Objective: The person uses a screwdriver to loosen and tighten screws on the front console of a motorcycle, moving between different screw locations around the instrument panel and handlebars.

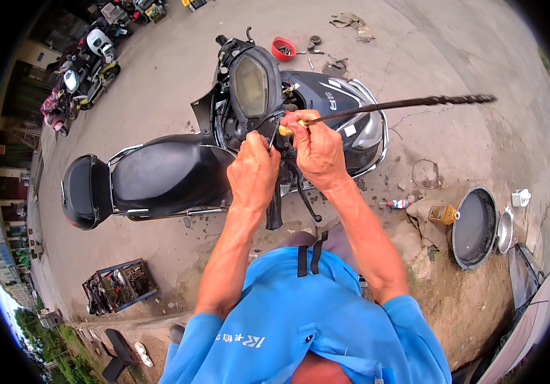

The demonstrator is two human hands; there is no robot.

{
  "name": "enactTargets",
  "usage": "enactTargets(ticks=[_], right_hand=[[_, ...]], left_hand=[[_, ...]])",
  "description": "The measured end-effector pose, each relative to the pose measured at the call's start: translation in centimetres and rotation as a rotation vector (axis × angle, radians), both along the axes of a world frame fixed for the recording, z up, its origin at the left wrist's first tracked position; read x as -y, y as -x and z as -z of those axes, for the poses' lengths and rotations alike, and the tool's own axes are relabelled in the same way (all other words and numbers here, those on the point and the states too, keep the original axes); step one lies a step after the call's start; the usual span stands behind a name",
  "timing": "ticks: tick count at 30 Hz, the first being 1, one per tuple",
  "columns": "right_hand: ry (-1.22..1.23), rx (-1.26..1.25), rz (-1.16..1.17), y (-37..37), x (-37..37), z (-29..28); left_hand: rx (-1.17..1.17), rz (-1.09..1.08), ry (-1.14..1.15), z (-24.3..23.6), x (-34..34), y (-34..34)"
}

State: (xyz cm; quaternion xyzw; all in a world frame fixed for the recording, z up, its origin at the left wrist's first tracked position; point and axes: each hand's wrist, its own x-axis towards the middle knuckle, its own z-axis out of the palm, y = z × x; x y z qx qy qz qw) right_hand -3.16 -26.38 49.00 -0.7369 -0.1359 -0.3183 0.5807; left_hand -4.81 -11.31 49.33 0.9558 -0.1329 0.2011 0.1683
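Jutting rightward from right grip [319, 152], twisted dark rod [383, 107]

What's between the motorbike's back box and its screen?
The head view shows the long black seat, then dark panels, between box and screen.

The scooter [220, 128] stands on the ground [172, 70] before the person [287, 307], its seat [169, 169] at left, its headlight [369, 133] at right. Beyond the scooter lies the bowl [281, 57] with parts [285, 49] inside. Nearer, a tool crate [139, 301] is at left; at right, the bottle [442, 214] is just beside the basin [494, 221].
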Motion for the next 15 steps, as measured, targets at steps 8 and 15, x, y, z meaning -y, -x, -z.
enactTargets(ticks=[8,15], right_hand=[[-0.1,-0.227,-0.043,1.2,0.3,-1.3],[-0.091,-0.206,-0.071,0.2,-0.5,1.0]], left_hand=[[0.012,0.019,-0.013,0.3,-0.6,-0.1],[-0.066,0.059,-0.09,-0.8,-0.2,-0.1]])
